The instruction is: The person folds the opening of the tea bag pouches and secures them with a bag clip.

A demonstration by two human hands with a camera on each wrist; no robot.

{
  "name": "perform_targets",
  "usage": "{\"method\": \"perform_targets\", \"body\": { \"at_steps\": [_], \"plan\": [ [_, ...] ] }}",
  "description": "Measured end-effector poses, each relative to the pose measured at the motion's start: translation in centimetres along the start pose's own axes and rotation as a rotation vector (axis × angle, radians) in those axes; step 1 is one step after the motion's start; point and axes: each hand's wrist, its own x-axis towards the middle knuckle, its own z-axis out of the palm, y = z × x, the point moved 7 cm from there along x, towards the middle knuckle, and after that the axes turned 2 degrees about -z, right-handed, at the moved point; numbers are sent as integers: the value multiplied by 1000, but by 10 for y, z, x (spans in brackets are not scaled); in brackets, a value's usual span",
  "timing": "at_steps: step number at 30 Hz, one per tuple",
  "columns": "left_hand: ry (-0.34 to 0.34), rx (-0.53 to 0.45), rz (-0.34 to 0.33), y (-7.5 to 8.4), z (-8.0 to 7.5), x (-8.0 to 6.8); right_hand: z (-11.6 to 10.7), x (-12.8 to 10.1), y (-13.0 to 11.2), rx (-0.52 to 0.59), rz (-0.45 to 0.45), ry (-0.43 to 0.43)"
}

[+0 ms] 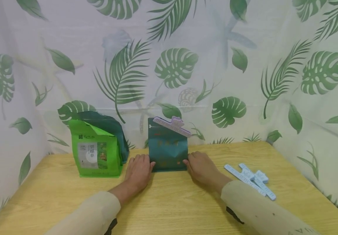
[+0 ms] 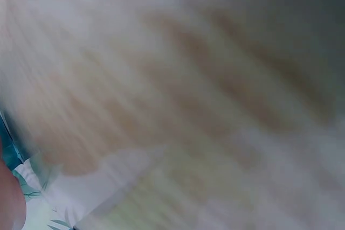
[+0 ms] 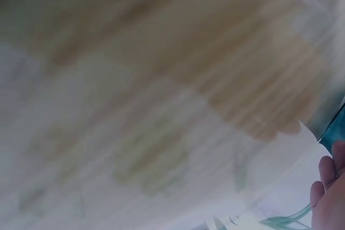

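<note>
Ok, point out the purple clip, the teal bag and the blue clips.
purple clip (image 1: pixel 173 126), head view, middle of its bar
teal bag (image 1: pixel 167 148), head view, front panel
blue clips (image 1: pixel 252 180), head view, where they overlap

a pale wooden surface is enclosed at the back and both sides by a white curtain printed with green tropical leaves, evenly lit.

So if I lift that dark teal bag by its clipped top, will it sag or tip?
The dark teal bag stands upright with flat faces, so it is probably fairly stiff. The purple clip sits slanted on its top and may slip. Both hands steady its base, which hints it tips easily.
</note>
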Motion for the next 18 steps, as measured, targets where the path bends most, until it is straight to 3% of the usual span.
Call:
{"method": "perform_targets", "body": {
  "at_steps": [14, 18],
  "plan": [
    [-18, -7, -50, -6, 7, 9, 8, 8, 6, -57, 113, -58],
    [-54, -2, -78, -9, 9, 12, 13, 10, 11, -50, 168, -99]
  ]
}}
